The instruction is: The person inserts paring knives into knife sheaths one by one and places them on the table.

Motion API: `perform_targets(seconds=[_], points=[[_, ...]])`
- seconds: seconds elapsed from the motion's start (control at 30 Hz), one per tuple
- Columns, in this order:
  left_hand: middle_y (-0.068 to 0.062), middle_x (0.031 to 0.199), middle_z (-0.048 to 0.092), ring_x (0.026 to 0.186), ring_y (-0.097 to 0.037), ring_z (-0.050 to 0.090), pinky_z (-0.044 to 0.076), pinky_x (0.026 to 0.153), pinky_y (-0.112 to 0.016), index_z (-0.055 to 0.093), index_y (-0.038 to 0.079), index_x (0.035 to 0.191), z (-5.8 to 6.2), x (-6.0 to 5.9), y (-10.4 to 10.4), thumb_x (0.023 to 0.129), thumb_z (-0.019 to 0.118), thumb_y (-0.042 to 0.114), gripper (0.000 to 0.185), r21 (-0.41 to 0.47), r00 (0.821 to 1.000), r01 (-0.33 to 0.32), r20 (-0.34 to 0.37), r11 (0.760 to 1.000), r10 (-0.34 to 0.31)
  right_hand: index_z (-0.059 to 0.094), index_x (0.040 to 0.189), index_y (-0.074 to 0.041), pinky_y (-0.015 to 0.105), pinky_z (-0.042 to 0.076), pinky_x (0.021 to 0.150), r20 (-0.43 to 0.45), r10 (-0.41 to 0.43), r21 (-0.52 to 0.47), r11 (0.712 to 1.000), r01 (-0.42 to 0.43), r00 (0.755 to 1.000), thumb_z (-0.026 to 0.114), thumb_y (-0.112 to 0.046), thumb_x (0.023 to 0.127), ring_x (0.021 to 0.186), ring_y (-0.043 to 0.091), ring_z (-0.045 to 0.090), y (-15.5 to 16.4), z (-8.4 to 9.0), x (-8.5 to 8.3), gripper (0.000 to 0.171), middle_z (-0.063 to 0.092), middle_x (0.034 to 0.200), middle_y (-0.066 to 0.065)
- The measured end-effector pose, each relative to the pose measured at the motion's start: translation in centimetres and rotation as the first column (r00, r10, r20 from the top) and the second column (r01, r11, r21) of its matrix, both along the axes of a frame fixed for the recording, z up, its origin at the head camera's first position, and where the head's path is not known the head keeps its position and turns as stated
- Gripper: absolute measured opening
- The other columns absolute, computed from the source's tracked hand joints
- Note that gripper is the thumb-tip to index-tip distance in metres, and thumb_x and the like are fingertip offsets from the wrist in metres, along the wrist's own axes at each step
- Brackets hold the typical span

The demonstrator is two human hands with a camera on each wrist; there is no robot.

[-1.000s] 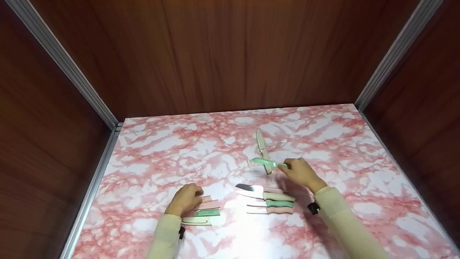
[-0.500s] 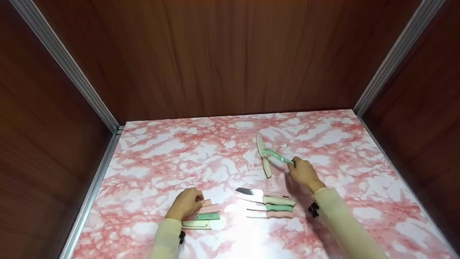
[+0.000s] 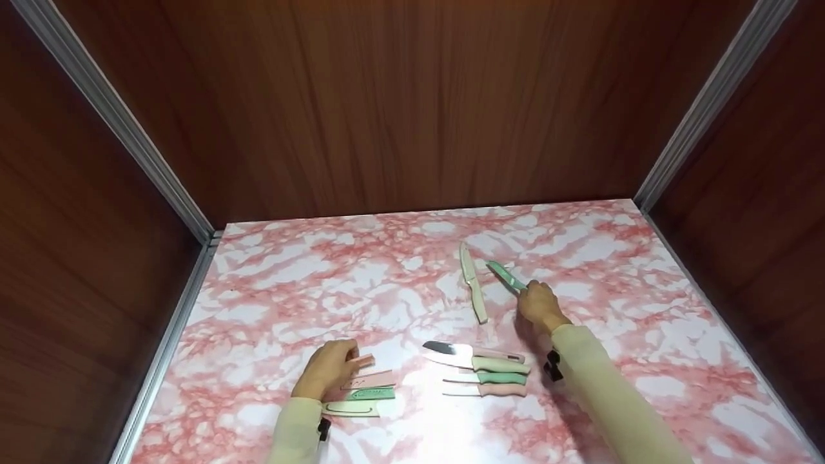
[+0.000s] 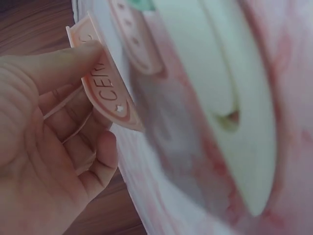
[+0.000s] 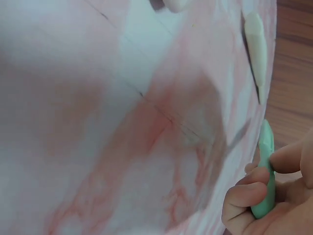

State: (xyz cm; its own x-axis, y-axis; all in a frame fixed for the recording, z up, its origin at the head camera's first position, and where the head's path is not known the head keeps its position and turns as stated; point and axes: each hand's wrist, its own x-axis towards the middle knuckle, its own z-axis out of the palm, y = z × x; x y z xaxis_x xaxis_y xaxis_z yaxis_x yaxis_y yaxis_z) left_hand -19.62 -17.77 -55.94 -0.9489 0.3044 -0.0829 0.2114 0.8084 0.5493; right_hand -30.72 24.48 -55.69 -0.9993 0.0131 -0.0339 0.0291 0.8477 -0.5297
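The right hand (image 3: 538, 303) grips a green-handled knife (image 3: 506, 276) by its handle, at about 2 o'clock on the pink marbled tabletop (image 3: 322, 290), just beside a cream knife (image 3: 472, 282). The left hand (image 3: 325, 370), at 7 o'clock, pinches a pink blade sheath (image 4: 105, 83) between thumb and fingers, beside other sheaths (image 3: 361, 394). Three knives (image 3: 483, 370) lie between the hands.

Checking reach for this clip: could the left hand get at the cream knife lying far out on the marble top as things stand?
Probably not easily: the left hand pinches a pink sheath near the front, and the cream knife lies farther out, beside the right hand.
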Motion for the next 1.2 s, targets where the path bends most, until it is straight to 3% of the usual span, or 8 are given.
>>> perform_targets(seconds=[0.2, 0.57, 1.0, 1.2], points=[[0.005, 0.071, 0.051, 0.064, -0.014, 0.047, 0.039, 0.058, -0.033, 0.058, 0.014, 0.084, 0.6, 0.2, -0.2, 0.087, 0.068, 0.014, 0.011, -0.005, 1.000, -0.029, 0.001, 1.000, 0.029, 0.048, 0.099, 0.012, 0.053, 0.044, 0.079, 0.028, -0.028, -0.019, 0.999, 0.029, 0.999, 0.043, -0.008, 0.091, 0.086, 0.043, 0.055, -0.6, -0.3, -0.8, 0.022, 0.052, 0.092, 0.028], [0.005, 0.069, 0.051, 0.059, -0.012, 0.043, 0.037, 0.055, -0.031, 0.060, 0.013, 0.083, 0.6, 0.5, 0.0, 0.090, 0.065, 0.018, 0.010, 0.014, 1.000, -0.019, -0.021, 1.000, 0.020, 0.050, 0.101, 0.008, 0.051, 0.046, 0.074, 0.103, -0.030, 0.034, 0.999, 0.027, 0.994, 0.044, -0.013, 0.093, 0.083, 0.039, 0.060, -2.1, -0.3, -1.4, 0.023, 0.059, 0.091, 0.025], [0.004, 0.075, 0.056, 0.064, -0.010, 0.049, 0.043, 0.060, -0.033, 0.066, 0.011, 0.085, 0.6, 0.8, 0.1, 0.089, 0.067, 0.017, 0.008, -0.001, 0.996, 0.004, -0.087, 1.000, -0.004, 0.052, 0.090, 0.008, 0.052, 0.047, 0.073, 0.032, 0.031, 0.104, 0.994, -0.035, 0.999, 0.048, -0.010, 0.091, 0.082, 0.043, 0.059, -3.9, -0.9, -1.7, 0.019, 0.056, 0.083, 0.023], [0.004, 0.074, 0.054, 0.063, -0.011, 0.048, 0.042, 0.060, -0.033, 0.066, 0.011, 0.084, 0.7, 0.9, -0.1, 0.090, 0.066, 0.021, 0.011, 0.005, 0.999, 0.001, -0.044, 1.000, -0.001, 0.052, 0.091, 0.006, 0.052, 0.047, 0.073, 0.056, 0.039, 0.113, 0.993, -0.045, 0.998, 0.049, -0.012, 0.091, 0.082, 0.042, 0.061, -4.3, -0.9, -1.9, 0.018, 0.057, 0.082, 0.023]])
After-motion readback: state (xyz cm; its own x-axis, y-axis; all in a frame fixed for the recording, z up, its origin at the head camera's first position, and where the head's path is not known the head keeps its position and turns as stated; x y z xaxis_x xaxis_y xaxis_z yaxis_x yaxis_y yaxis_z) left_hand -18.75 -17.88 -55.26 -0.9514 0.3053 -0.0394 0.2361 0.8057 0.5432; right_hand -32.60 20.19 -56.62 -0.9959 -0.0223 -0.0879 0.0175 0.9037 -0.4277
